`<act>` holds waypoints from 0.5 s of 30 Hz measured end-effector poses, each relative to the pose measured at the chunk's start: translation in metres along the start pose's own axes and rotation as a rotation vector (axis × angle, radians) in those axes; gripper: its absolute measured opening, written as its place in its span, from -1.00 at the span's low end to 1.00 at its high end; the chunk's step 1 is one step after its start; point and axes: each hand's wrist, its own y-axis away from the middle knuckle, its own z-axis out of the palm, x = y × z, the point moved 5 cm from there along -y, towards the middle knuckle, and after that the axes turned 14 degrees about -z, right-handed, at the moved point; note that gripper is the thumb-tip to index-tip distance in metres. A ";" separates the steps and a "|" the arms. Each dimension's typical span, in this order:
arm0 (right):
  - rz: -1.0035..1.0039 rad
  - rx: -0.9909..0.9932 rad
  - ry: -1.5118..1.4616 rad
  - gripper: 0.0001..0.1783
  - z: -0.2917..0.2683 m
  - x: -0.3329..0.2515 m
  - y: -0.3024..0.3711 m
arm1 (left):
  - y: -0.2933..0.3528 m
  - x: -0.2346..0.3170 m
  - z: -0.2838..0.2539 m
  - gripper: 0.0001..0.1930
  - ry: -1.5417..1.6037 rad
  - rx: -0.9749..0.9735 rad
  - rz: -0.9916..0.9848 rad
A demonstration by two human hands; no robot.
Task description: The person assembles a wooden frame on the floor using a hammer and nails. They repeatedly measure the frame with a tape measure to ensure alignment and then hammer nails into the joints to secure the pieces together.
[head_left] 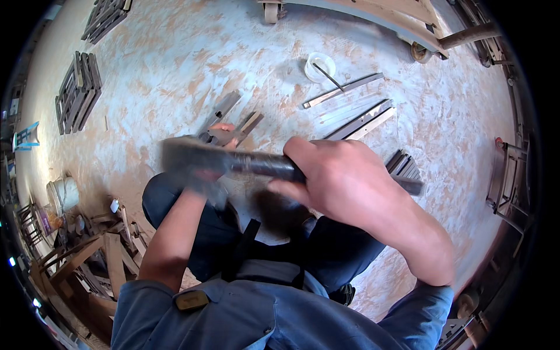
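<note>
My right hand (344,178) is closed round the dark handle of a hammer (265,164), raised in front of me. Motion smears its broad dark head, which points left and covers part of my left forearm. Beyond it, my left hand (224,135) is closed on a dark wooden piece (224,109) low over the floor, partly hidden by the hammer. A second wooden strip (251,123), with a pale face, sticks out just right of those fingers. Where the two strips meet is hard to make out.
Ahead on the floor stand a white tub (320,67) with a dark stick across it and several wooden strips (361,119). Slatted wooden frames (79,93) lie far left; scrap wood (93,262) is heaped near left. A wheeled wooden cart (373,14) stands at the top.
</note>
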 end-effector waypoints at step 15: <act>-0.041 -0.028 0.081 -0.62 -0.009 -0.006 -0.013 | -0.001 -0.001 -0.006 -0.59 -0.101 -0.021 0.007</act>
